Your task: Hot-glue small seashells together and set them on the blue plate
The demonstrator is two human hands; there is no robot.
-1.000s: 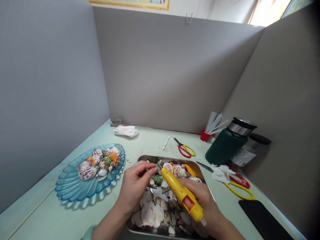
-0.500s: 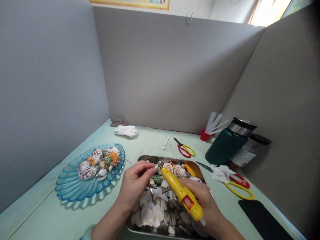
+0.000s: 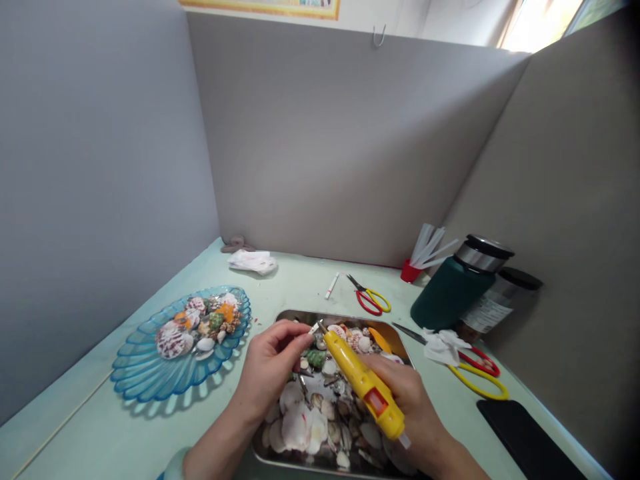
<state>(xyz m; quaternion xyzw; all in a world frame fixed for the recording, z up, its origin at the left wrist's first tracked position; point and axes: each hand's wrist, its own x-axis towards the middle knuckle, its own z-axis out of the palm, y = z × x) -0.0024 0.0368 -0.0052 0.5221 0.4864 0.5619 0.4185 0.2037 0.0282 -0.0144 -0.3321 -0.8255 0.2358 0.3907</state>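
My left hand [image 3: 275, 363] pinches a small whitish piece [image 3: 315, 328] between thumb and fingertips; its kind is too small to make out. A yellow hot glue gun [image 3: 363, 380] is gripped in my right hand [image 3: 405, 393], its nozzle pointing up and left, close beside that piece. Whether nozzle and piece touch, I cannot tell. A clear glue stick end pokes out of the gun's back. Both hands are above a metal tray [image 3: 300, 464] of seashells [image 3: 303, 427], some white and flat, others striped, with a green one [image 3: 316, 359] near the middle.
To the left stands a blue scalloped glass dish [image 3: 145, 370] with shells on it. Behind the tray lie scissors [image 3: 370, 295] and a white stick [image 3: 332, 287]. At right are a red cup of glue sticks [image 3: 411, 270], a green bottle [image 3: 453, 290], larger scissors [image 3: 477, 377] and a black phone [image 3: 530, 437].
The glue gun's nozzle has shifted slightly right, away from the piece in my left hand. My left hand is nearly still.
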